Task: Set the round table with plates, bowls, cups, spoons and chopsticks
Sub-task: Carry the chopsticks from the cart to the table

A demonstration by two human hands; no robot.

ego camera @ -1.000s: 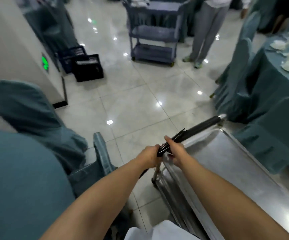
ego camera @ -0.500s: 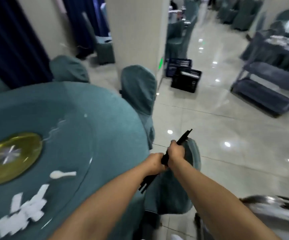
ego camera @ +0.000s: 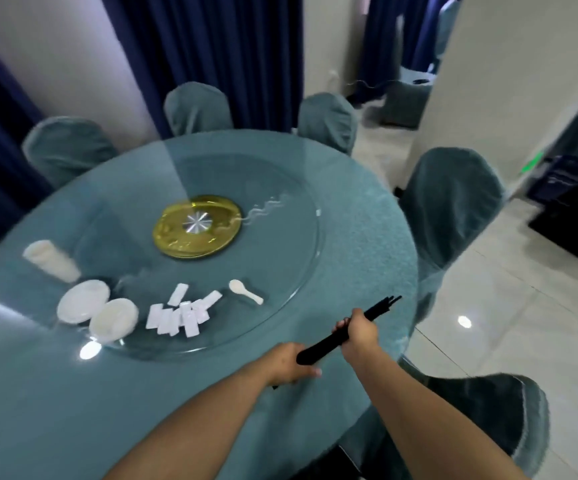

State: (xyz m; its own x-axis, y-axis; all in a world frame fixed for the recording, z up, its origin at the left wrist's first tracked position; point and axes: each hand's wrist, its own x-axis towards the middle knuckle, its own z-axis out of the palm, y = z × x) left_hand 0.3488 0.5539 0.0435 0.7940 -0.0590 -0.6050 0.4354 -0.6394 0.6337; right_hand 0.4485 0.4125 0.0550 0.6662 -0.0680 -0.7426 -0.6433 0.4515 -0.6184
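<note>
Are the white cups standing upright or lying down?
Lying down: the stack of cups rests on its side on the glass turntable.

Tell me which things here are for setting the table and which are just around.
For the job:
black chopsticks, held by left hand and right hand
white spoon
stacked cups
white bowls

Just around:
covered chairs
blue curtains

Both forearms bare to frame edge (no sleeves, watch or rings showing); hands [ego camera: 322, 346] ungloved.

Head view looks steeply down over table [ego camera: 72, 393].
</note>
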